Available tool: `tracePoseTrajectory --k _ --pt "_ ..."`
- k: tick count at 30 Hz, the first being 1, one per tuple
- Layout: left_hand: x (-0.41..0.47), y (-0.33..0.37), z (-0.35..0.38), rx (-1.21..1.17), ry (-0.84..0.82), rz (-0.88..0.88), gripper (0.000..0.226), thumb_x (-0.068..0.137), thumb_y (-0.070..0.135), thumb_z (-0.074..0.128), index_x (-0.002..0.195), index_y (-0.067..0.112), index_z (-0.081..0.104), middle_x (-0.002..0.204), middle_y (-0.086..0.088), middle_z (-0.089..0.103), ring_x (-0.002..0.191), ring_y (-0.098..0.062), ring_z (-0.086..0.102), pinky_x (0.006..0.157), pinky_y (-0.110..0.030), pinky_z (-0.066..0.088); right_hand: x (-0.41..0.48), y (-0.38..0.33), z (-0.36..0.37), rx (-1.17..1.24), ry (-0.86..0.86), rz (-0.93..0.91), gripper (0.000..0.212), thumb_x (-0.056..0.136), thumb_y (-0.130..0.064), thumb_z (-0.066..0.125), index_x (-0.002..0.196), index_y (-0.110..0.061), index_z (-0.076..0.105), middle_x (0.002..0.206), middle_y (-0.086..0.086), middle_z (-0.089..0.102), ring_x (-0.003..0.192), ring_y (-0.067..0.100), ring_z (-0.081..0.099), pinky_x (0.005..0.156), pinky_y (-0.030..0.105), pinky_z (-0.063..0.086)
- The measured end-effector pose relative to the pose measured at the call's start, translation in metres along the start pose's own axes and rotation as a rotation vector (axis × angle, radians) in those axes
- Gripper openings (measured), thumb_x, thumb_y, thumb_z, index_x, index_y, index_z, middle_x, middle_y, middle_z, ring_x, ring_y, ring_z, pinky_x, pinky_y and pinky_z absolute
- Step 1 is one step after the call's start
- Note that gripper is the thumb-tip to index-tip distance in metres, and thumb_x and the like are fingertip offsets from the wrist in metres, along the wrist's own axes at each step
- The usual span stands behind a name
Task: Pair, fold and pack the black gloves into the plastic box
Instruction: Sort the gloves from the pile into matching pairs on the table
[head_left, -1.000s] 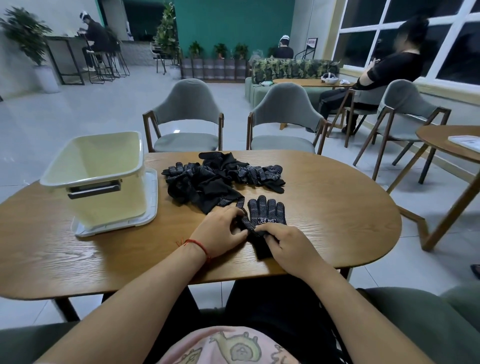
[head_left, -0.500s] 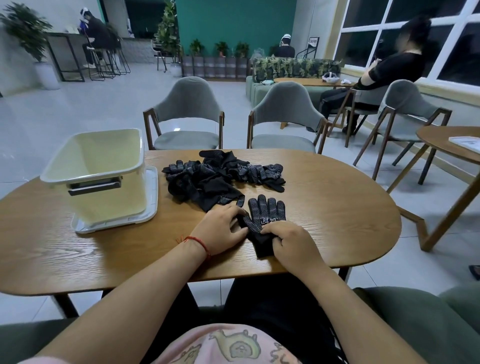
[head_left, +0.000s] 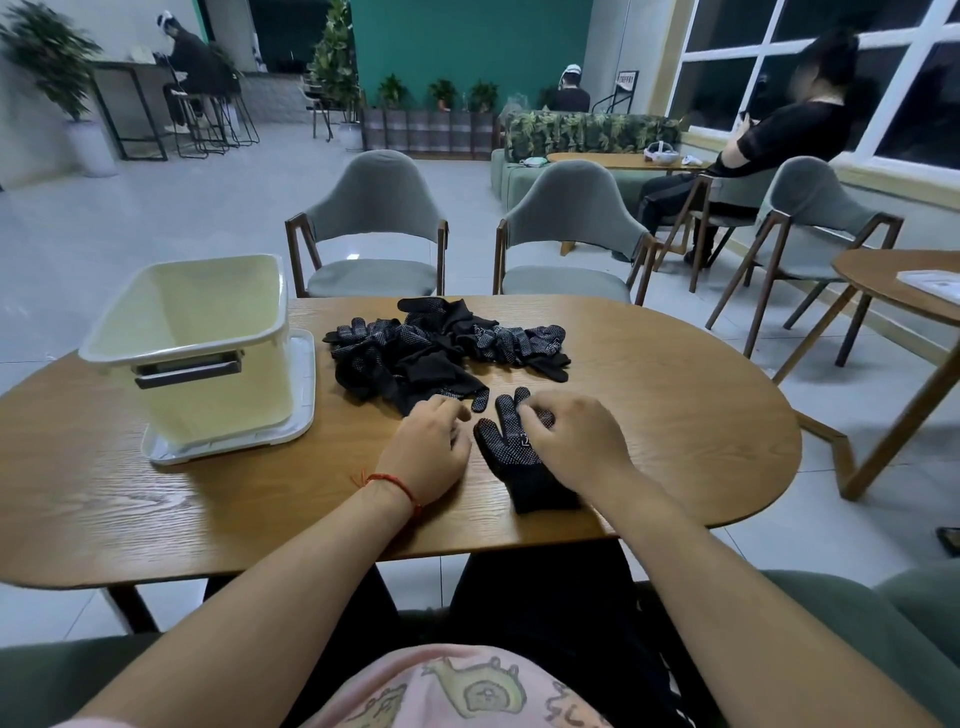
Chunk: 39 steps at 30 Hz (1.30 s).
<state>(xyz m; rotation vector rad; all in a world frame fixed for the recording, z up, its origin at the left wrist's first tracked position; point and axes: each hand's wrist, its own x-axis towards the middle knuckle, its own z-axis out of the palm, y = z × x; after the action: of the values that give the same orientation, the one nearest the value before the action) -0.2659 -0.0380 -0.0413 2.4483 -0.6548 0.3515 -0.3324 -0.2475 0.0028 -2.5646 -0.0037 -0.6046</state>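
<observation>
Black glove (head_left: 511, 460) lies under the curled right hand (head_left: 576, 441).

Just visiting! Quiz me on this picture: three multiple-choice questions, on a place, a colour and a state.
1. The plastic box stands: A. on the table, left of the glove pile; B. on a chair; C. on the floor.
2. The wrist string is: A. blue; B. red; C. green.
3. The single glove: A. is in the box; B. hangs midair; C. lies flat on the table under the right hand.
Answers: A, the pile lies to its right; B, plainly red; C, the hand covers its fingers.
</observation>
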Motion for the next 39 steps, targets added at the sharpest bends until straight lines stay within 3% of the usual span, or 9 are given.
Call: tracePoseTrajectory --k 2,4,8,17,22,25,32,35,39 --pt "0.0 -0.002 -0.001 0.031 0.054 -0.053 0.021 0.094 0.02 0.054 0.111 0.021 0.066 0.112 0.002 0.063 0.106 -0.02 0.057 0.095 -0.041 0.051 0.02 -0.011 0.006 0.01 -0.132 0.004 0.032 0.1 -0.041 0.057 0.126 -0.03 0.074 0.131 -0.007 0.072 0.12 0.018 0.063 0.099 0.036 0.052" --pt "0.0 -0.003 -0.002 0.06 0.094 -0.107 0.02 0.093 0.019 0.054 0.107 0.021 0.067 0.11 0.002 0.063 0.106 -0.021 0.057 0.094 -0.042 0.05 0.027 -0.016 0.022 -0.086 -0.264 0.024 0.05 0.103 -0.049 0.05 0.149 -0.03 0.056 0.158 -0.003 0.052 0.147 0.021 0.045 0.12 0.045 0.038" --pt "0.001 -0.008 -0.007 0.074 0.141 -0.183 0.019 0.092 0.018 0.054 0.105 0.022 0.067 0.11 0.003 0.063 0.107 -0.022 0.055 0.094 -0.042 0.047 0.019 -0.008 0.054 -0.245 -0.436 0.107 0.075 0.102 -0.067 0.028 0.168 -0.032 0.024 0.179 -0.002 0.013 0.165 0.025 0.004 0.132 0.057 0.004" --pt "0.004 -0.043 -0.034 0.122 0.135 -0.359 0.045 0.096 0.031 0.062 0.14 0.021 0.056 0.128 -0.003 0.063 0.117 -0.025 0.058 0.1 -0.046 0.053 0.021 -0.001 0.057 -0.288 -0.451 0.101 0.081 0.101 -0.072 0.019 0.171 -0.032 0.011 0.181 -0.003 0.002 0.166 0.022 -0.006 0.132 0.056 -0.002" --pt "0.001 -0.053 -0.037 0.276 0.113 -0.302 0.034 0.099 0.049 0.058 0.122 0.025 0.067 0.116 0.0 0.064 0.111 -0.024 0.057 0.096 -0.043 0.05 0.021 0.001 0.059 -0.28 -0.43 0.092 0.081 0.101 -0.072 0.021 0.171 -0.033 0.015 0.18 -0.005 0.006 0.166 0.021 -0.003 0.133 0.055 0.0" --pt "-0.006 -0.064 -0.044 0.303 0.131 -0.248 0.02 0.103 0.033 0.056 0.11 0.019 0.07 0.105 0.0 0.061 0.102 -0.024 0.057 0.09 -0.044 0.053 0.022 0.002 0.059 -0.279 -0.424 0.09 0.08 0.101 -0.072 0.021 0.17 -0.033 0.016 0.18 -0.006 0.007 0.166 0.02 -0.003 0.133 0.054 0.0" --pt "-0.021 -0.06 -0.055 -0.002 0.265 -0.291 0.017 0.112 0.031 0.037 0.103 0.017 0.043 0.081 -0.006 0.058 0.074 -0.028 0.056 0.065 -0.043 0.049 0.02 0.001 0.058 -0.274 -0.409 0.089 0.078 0.102 -0.072 0.023 0.17 -0.034 0.017 0.18 -0.007 0.008 0.166 0.019 -0.001 0.133 0.053 0.001" --pt "-0.022 -0.056 -0.063 -0.164 0.317 -0.357 0.037 0.112 0.045 0.036 0.118 0.012 0.051 0.088 0.0 0.066 0.075 -0.024 0.06 0.07 -0.042 0.051 0.019 0.0 0.057 -0.273 -0.404 0.084 0.077 0.103 -0.071 0.024 0.17 -0.033 0.018 0.18 -0.007 0.009 0.166 0.019 0.0 0.133 0.053 0.002" --pt "-0.021 -0.066 -0.068 -0.316 0.271 -0.41 0.034 0.1 0.057 0.06 0.103 0.024 0.068 0.088 0.007 0.072 0.084 -0.015 0.067 0.075 -0.037 0.055 0.019 0.0 0.057 -0.27 -0.404 0.088 0.077 0.103 -0.072 0.024 0.17 -0.034 0.018 0.179 -0.007 0.01 0.166 0.019 0.0 0.133 0.053 0.002"
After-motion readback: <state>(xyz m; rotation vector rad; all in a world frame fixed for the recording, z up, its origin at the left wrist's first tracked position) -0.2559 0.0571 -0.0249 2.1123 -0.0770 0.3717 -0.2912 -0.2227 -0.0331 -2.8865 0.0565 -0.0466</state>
